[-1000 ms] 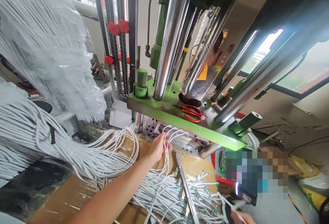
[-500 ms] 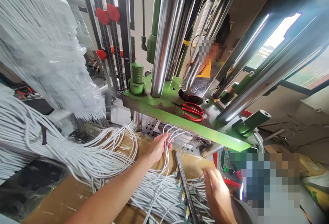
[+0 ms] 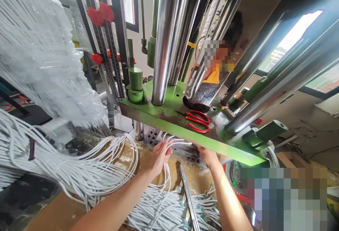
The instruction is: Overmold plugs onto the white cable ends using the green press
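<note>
My left hand (image 3: pixel 160 156) is closed around a few white cables (image 3: pixel 167 174), whose upper ends arc to the right under the green machine plate (image 3: pixel 164 119). Close by, my right hand (image 3: pixel 208 155) reaches to the plate's lower edge, near the tips of those cables; its fingertips are partly hidden there. Below both hands lies a thick spread of white cables (image 3: pixel 148 199) with small greenish connectors on some ends. A long metal bar (image 3: pixel 188 195) rests across them. Red-handled scissors (image 3: pixel 198 120) lie on top of the green plate.
Chrome columns (image 3: pixel 166 47) rise from the plate. A looped cable bundle (image 3: pixel 66 167) lies at left, below plastic-wrapped cables (image 3: pixel 47 58). Brown covering (image 3: pixel 196 174) lines the work surface. A person in a yellow collar (image 3: pixel 212 75) is behind the machine.
My right hand has moved up and forward, from beside the metal bar to the plate's lower edge. The left hand keeps its hold on the cables. The view has shifted slightly.
</note>
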Demonstrator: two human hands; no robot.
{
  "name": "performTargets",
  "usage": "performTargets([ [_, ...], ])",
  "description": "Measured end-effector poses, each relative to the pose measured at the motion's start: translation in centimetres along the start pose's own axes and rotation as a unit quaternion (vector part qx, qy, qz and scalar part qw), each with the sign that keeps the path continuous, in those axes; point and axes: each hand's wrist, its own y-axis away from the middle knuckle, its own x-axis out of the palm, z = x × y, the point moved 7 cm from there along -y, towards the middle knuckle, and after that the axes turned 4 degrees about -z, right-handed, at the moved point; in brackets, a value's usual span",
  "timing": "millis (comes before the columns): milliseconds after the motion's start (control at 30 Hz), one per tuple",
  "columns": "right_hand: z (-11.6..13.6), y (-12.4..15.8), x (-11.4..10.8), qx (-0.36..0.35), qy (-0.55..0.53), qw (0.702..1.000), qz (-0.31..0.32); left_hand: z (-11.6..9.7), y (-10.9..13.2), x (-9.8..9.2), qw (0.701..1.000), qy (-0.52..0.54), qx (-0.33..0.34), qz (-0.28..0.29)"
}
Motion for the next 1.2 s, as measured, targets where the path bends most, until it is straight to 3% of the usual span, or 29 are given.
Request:
performTargets([
  [100,0.6,2.7,-0.8,0.002,-0.005,0.999,0.052,-1.2,1.5,-0.3,1.0,-0.027,-0.002,0.009],
  [167,0.6,5.0,-1.9,0.02,0.004,0.998,0.054,-1.7,2.9,-0.2,0.996,-0.076,-0.033,0.033],
  [267,0.7,8.5,-3.7,0.032,0.028,0.999,0.027,-2.3,5.4,0.2,0.979,-0.173,-0.076,0.07],
  [500,2.2,14.6,-5.8,-0.014,0.114,0.992,-0.049,-1.9,9.4,-0.3,0.929,-0.354,-0.063,0.089],
  [800,4.9,17.4,-8.1,-0.081,0.152,0.979,-0.105,1.0,12.3,-2.7,0.921,-0.36,-0.106,0.101],
  [1067,4.4,18.7,-8.7,-0.071,0.12,0.985,-0.103,0.9,14.2,-1.2,0.926,-0.341,-0.11,0.12],
  [1200,3.5,19.1,-8.4,-0.047,0.11,0.989,-0.09,2.3,16.7,-0.8,0.927,-0.341,-0.107,0.109],
])
